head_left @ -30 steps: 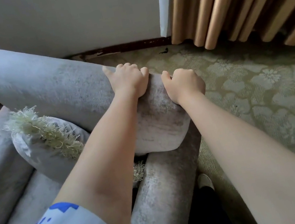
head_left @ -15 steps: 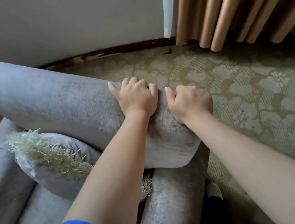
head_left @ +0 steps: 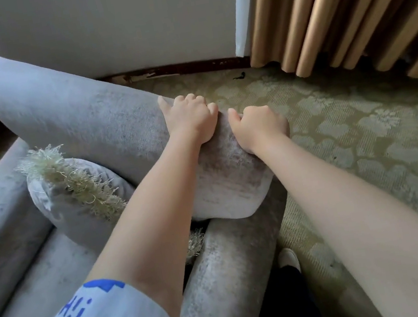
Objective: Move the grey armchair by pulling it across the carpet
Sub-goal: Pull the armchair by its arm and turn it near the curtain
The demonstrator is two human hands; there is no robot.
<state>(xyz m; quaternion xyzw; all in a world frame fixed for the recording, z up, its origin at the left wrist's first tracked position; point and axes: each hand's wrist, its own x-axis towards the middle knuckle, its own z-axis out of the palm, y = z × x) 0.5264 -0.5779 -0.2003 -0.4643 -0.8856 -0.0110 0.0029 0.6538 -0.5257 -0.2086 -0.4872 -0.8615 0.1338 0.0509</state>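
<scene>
The grey armchair [head_left: 81,130] fills the left and middle of the view, its padded backrest running from upper left to the centre. My left hand [head_left: 190,118] grips the top edge of the backrest near its right end, fingers curled over the far side. My right hand [head_left: 260,124] grips the same rounded end just to the right, fingers hidden behind the padding. The chair's right armrest [head_left: 229,271] lies below my arms. The chair stands on a green patterned carpet [head_left: 366,145].
A grey cushion with a cream fringe [head_left: 69,192] leans in the seat. A white wall with a dark skirting [head_left: 176,68] lies behind the chair. Tan curtains [head_left: 342,3] hang at the upper right. My shoe [head_left: 288,257] stands by the armrest.
The backrest and both hands have shifted lower in the view and a wider strip of carpet shows between chair and wall. Both hands keep their grip.
</scene>
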